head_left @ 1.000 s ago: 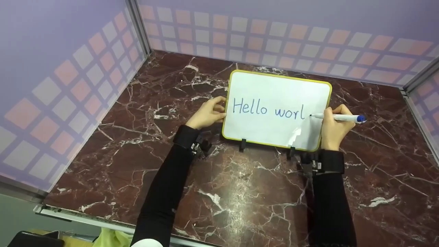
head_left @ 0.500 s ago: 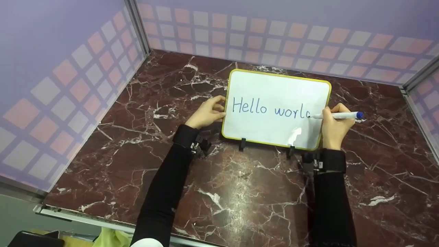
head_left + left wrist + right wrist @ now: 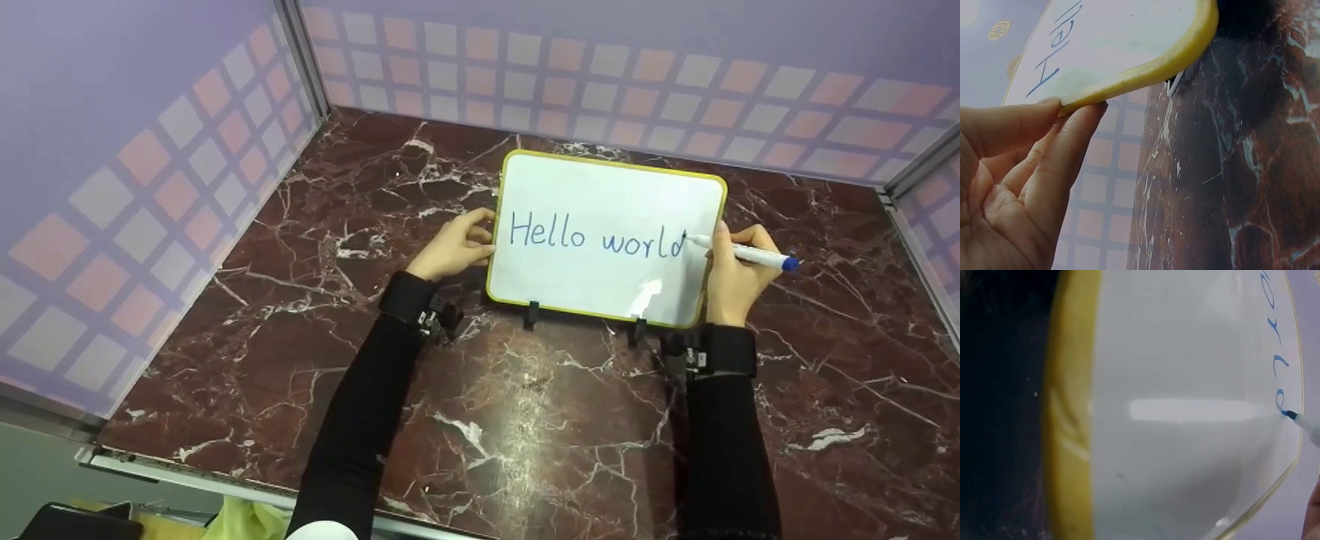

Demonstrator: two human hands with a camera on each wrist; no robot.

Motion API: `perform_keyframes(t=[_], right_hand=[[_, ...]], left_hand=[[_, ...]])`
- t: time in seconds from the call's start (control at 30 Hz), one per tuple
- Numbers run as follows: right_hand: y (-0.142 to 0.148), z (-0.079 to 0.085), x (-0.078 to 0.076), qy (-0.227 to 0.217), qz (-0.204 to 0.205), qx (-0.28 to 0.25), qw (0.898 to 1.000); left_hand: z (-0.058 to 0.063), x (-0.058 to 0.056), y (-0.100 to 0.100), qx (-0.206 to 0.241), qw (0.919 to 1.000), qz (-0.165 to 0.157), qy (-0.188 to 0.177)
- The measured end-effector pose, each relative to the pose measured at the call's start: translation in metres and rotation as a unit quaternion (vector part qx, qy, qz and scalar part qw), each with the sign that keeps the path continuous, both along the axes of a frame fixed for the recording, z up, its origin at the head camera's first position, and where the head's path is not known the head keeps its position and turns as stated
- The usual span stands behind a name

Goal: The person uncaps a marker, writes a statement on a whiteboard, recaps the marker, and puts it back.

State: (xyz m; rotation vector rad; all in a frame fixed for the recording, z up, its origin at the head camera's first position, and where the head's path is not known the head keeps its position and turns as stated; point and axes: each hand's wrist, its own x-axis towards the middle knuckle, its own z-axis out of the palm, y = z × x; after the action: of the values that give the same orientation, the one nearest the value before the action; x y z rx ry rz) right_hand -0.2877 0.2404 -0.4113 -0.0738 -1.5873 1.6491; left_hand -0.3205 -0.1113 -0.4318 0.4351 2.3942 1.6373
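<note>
A small whiteboard with a yellow frame leans on black stand feet, bearing "Hello world" in blue handwriting. My left hand pinches its left edge between thumb and fingers; the left wrist view shows the thumb on the front face and the fingers behind the yellow rim. At the board's right side, my right hand grips a white marker with a blue end. In the right wrist view the marker's dark tip touches the board by the last letter; there only a sliver of the hand shows.
The board stands on a dark red marbled table. Tiled lilac partitions rise at the back and sides. Two black stand feet jut out below the board. Past the front left edge are a black object and a yellow-green cloth.
My right hand has moved the marker slightly right, then upward, and a "d" has appeared after "worl". The left hand and the board have stayed in place.
</note>
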Motion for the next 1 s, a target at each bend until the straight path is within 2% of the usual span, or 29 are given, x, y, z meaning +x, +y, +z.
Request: perform_keyframes(t=[0.13, 0.33, 0.43, 0.63, 0.8, 1.0], right_hand=[[0.001, 0.003, 0.001, -0.03, -0.015, 0.042, 0.999], [0.004, 0.005, 0.0, -0.043, -0.017, 0.049, 0.998], [0.009, 0.003, -0.002, -0.043, -0.014, 0.024, 0.999], [0.024, -0.005, -0.009, 0.002, -0.017, -0.094, 0.995], [0.025, -0.009, -0.009, 0.019, -0.002, -0.11, 0.994], [0.017, -0.005, -0.004, 0.041, 0.013, -0.095, 0.995]], left_hand=[[0.0, 0.0, 0.0, 0.001, 1.0, 0.002, -0.003], [0.0, 0.0, 0.0, -0.002, 1.0, 0.002, -0.004], [0.0, 0.0, 0.0, -0.002, 1.0, 0.001, -0.002], [0.0, 0.0, 0.0, -0.008, 1.0, 0.001, 0.003], [-0.001, 0.0, 0.0, 0.0, 1.0, 0.006, 0.0], [-0.001, 0.0, 0.0, 0.002, 1.0, 0.003, 0.0]])
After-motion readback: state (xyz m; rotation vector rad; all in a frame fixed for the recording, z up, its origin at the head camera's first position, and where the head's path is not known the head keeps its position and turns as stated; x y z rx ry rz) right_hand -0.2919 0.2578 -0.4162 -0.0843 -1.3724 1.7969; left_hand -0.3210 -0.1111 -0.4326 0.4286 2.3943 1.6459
